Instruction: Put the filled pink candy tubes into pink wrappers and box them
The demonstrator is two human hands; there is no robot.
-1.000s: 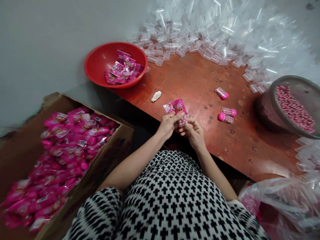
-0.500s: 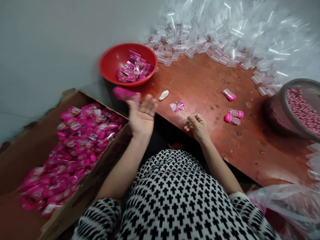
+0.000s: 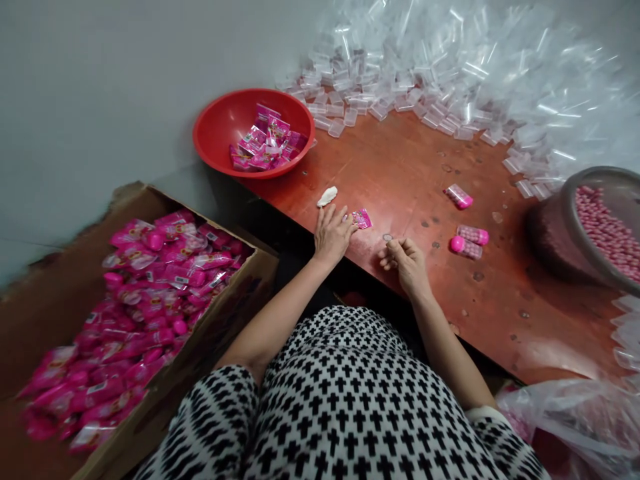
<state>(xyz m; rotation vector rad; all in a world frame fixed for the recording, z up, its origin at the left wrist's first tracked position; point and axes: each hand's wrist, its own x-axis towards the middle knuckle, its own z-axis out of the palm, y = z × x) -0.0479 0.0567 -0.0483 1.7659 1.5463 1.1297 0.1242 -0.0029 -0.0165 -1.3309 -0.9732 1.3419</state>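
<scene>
My left hand [image 3: 334, 235] rests palm down at the table's near edge, fingers spread, its fingertips at a small pink printed packet [image 3: 361, 219] that they partly cover. Just beyond these fingers lies a white crumpled piece [image 3: 327, 196]. My right hand [image 3: 406, 261] hovers over the edge to the right, thumb and fingers curled together; whether anything is between them is too small to tell. Farther right, three clear tubes of pink beads with bright pink caps lie on the table, one [image 3: 458, 197] apart and two side by side [image 3: 469, 242].
A red bowl [image 3: 210, 137] of pink packets stands at the back left. The cardboard box [image 3: 210, 313] at left holds many wrapped pink tubes. Clear empty tubes [image 3: 450, 80] are heaped at the back. A bucket [image 3: 550, 230] of pink beads and a plastic bag [image 3: 575, 407] are at right.
My left hand has let go of a wrapped pink tube and moved from above the box to the packet on the table. My right hand has shifted slightly, still curled.
</scene>
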